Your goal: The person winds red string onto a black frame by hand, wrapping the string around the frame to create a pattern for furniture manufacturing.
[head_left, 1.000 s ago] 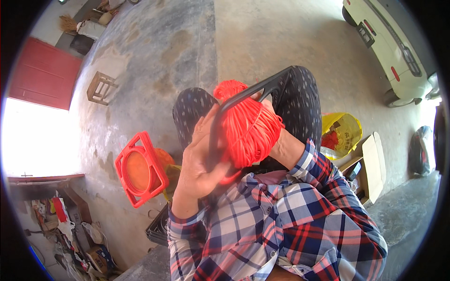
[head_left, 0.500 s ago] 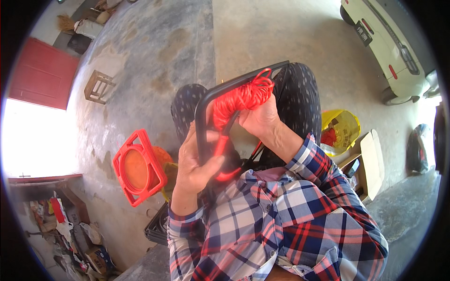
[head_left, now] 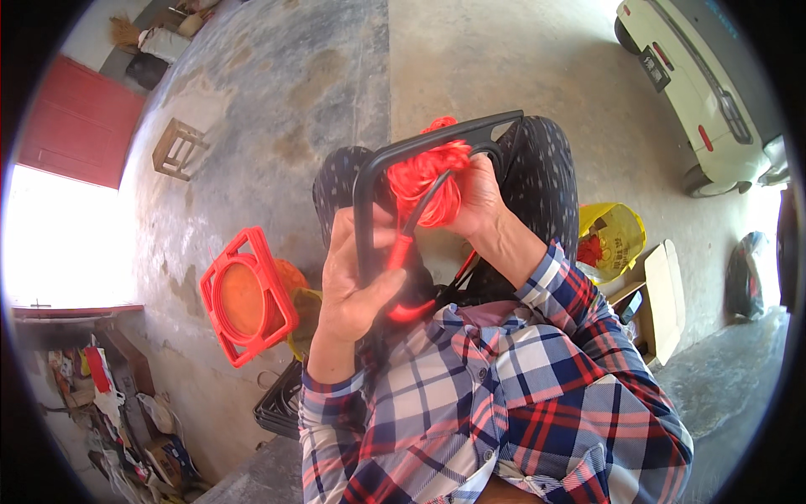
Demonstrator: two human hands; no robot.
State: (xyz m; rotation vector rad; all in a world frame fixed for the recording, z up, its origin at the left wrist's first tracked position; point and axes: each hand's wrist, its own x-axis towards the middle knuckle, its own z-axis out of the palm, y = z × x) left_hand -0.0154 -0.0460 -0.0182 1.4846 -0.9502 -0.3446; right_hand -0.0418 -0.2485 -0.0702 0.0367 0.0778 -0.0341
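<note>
My left hand [head_left: 357,281] grips the side bar of a black plastic frame [head_left: 420,149] held up over my lap. My right hand [head_left: 480,200] holds a bunch of bright red-orange cord [head_left: 420,181] pressed against the frame's top bar. A red strand runs down from the bunch past my left thumb. Both sleeves are plaid. My dark dotted trousers [head_left: 550,172] show behind the frame.
A red-orange square plastic stool [head_left: 245,296] lies on the concrete floor to my left, a wooden stool [head_left: 176,149] farther off. A yellow bag [head_left: 611,239] and cardboard box [head_left: 663,294] sit at my right. A pale car [head_left: 705,92] is parked at top right. Clutter lies at lower left.
The red cord bundle, earlier a wide mass over the frame, is now gathered small at the top bar under my right hand. The frame has turned more upright.
</note>
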